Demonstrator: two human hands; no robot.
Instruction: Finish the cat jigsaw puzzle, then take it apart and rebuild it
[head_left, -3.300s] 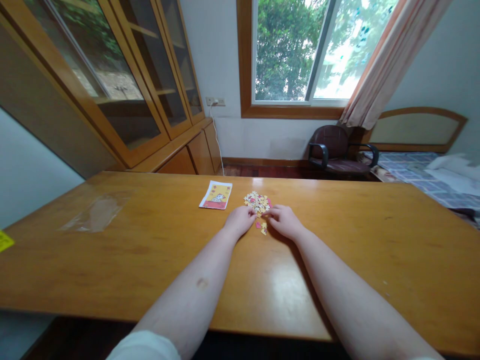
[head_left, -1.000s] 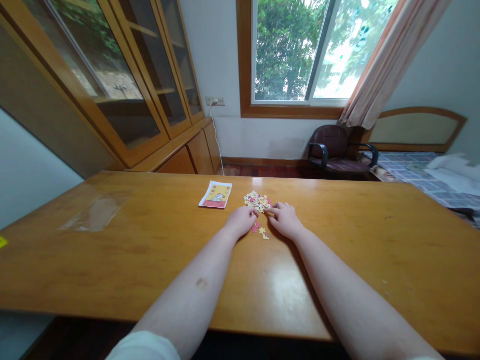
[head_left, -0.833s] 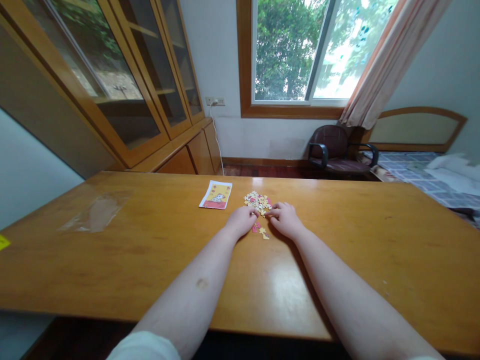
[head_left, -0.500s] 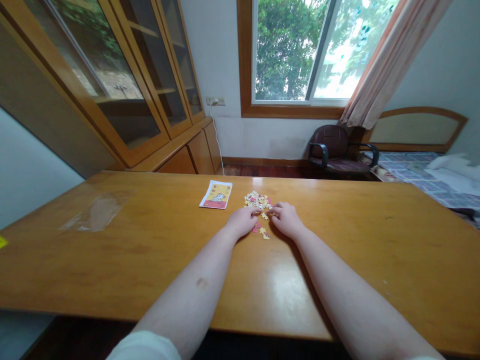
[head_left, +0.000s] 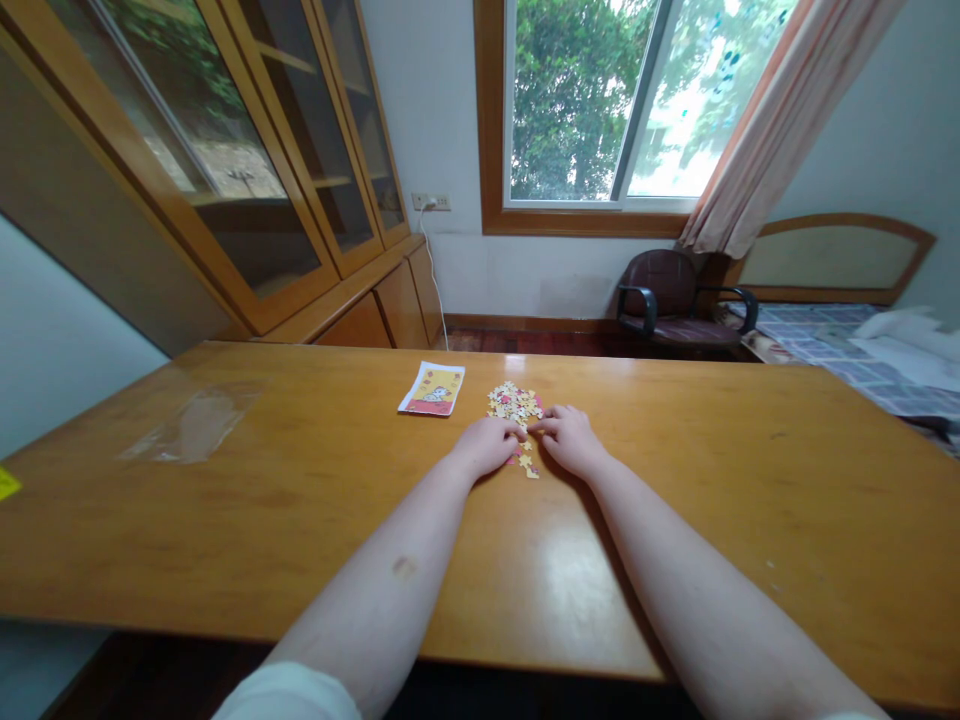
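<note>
A small heap of yellow and red jigsaw pieces (head_left: 513,404) lies on the wooden table (head_left: 300,480). My left hand (head_left: 489,443) rests just below the heap, fingers curled and pinched toward a piece. My right hand (head_left: 570,438) sits beside it, fingertips pinched near the same spot. Between the two hands lie a few loose pieces (head_left: 525,463), red and yellow. What each pinch holds is too small to make out. A picture card (head_left: 432,389) with a red and yellow print lies left of the heap.
A clear plastic sheet (head_left: 196,425) lies at the table's left. A yellow slip (head_left: 7,483) shows at the far left edge. Behind the table are a glass-door cabinet (head_left: 247,160), a window, a dark armchair (head_left: 675,300) and a bed (head_left: 862,350).
Both hands have shifted slightly near the heap; the fingertips have come closer together, and a few loose pieces now lie nearer me between the hands.
</note>
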